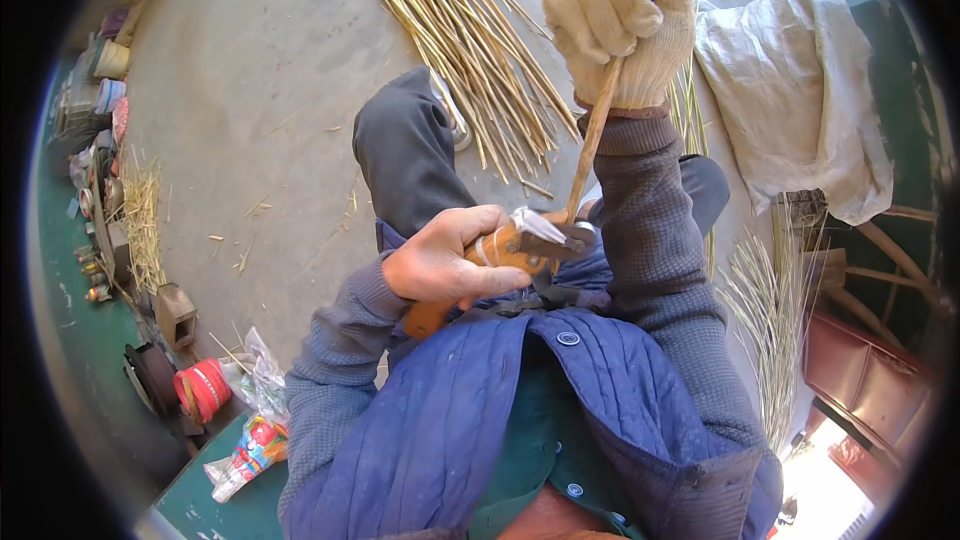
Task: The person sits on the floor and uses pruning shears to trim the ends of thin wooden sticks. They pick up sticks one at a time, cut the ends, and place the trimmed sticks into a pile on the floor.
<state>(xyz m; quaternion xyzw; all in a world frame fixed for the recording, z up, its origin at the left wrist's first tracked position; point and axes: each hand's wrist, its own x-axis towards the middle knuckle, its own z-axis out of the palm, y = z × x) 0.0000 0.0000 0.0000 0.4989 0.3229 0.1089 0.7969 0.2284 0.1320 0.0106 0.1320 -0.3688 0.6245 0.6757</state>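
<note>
My bare left hand point(450, 255) is closed round a hand tool point(500, 247) with an orange-brown handle, white wrapping and a dark metal head. It is held just in front of my body. My right hand point(625, 30), in a cream knit glove, grips a thin brown stick point(593, 140) in its fist, farther out and higher in the view. The stick slants down from the fist, and its lower end meets the tool's metal head. Whether the stick passes through the head or only lies against it, I cannot tell.
Long thin stalks point(470, 50) lie in a bundle on the concrete floor ahead. A white woven sack point(800, 90) drapes at the right, above a sheaf of thin stalks point(765, 330). Spools, including a red one point(203, 390), and a plastic bag point(258, 450) line the left.
</note>
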